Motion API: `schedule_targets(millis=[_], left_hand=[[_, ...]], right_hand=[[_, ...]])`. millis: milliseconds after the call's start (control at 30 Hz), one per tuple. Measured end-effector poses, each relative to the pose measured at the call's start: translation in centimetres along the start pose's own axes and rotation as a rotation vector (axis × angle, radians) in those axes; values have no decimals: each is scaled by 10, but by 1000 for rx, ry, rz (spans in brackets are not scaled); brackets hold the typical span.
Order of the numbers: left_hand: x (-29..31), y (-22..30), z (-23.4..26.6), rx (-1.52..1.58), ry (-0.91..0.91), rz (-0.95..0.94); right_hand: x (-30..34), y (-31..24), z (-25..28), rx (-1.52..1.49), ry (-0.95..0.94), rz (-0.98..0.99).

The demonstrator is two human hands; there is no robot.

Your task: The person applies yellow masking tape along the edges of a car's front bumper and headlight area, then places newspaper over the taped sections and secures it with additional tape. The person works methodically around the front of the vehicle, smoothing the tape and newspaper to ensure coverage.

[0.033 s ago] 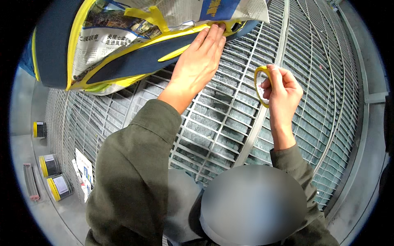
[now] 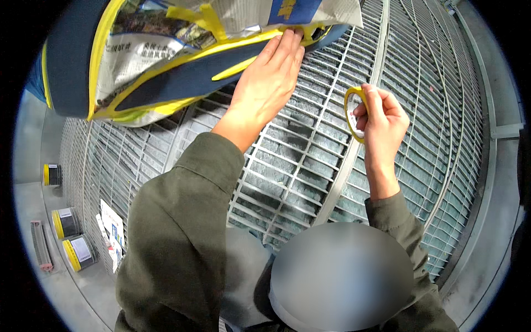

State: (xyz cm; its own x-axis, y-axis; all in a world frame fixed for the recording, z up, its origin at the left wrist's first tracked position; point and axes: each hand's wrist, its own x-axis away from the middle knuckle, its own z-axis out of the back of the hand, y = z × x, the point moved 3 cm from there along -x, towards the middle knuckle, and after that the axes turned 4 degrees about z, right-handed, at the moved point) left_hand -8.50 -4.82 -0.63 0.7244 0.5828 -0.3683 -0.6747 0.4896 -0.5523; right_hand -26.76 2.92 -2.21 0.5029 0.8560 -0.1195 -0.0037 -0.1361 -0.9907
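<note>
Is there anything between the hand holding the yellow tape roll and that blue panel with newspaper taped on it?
Nothing visible. The right hand holds the yellow tape roll over the bare metal grating. The left hand lies flat on the blue panel's taped edge, beside that gap, not across it.
</note>
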Motion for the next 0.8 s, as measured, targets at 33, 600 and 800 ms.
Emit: schedule_targets(millis=[33,600,800], left_hand=[[-3,2,1,57,13,31],[-43,11,-27,1904,80,1413],[-43,10,-30,2014,115,1371]], right_hand=[[0,1,4,9,5,-4],[23,22,33,-75,-2,-84],[21,28,41,-91,12,-96]])
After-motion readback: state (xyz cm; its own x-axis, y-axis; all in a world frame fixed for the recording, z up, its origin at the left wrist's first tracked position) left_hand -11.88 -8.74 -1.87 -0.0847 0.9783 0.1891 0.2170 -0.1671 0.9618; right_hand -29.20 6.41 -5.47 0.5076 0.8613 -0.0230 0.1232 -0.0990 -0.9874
